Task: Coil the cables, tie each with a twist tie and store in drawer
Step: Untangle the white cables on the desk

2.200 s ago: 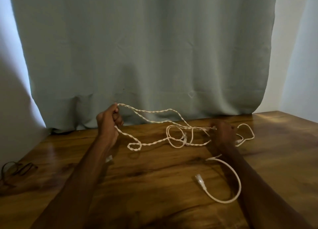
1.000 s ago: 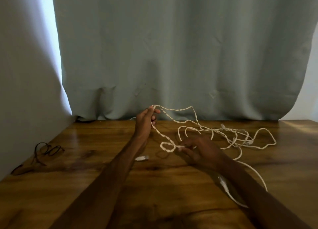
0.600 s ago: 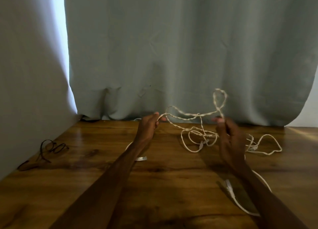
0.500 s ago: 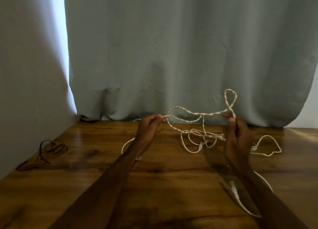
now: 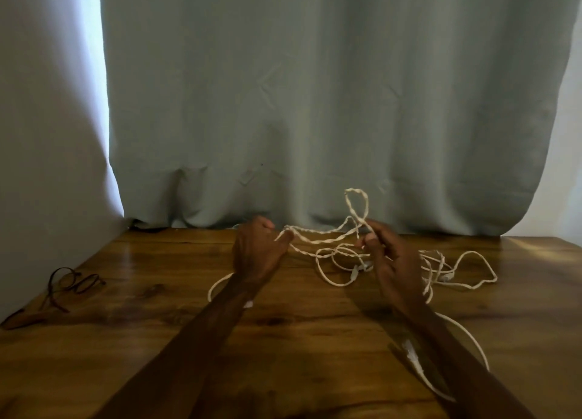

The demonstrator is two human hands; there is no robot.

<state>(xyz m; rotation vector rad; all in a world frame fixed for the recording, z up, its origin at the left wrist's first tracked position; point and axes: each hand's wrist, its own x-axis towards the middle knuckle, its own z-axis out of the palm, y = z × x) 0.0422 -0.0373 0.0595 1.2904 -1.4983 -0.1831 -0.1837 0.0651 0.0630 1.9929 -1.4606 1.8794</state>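
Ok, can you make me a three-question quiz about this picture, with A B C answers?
1. Where is the dark loopy thing?
A) on the table, far left
B) in a drawer
C) on a chair

2. What colour is the cable held by the left hand and right hand?
A) black
B) red
C) white

3. How is that cable?
A) neatly coiled and tied
B) a loose tangle, partly lifted
C) cut in two

Answers: 1 A, it lies near the table's left edge. 2 C, its strands look white. 3 B, loops sprawl untied and one stands above the right hand.
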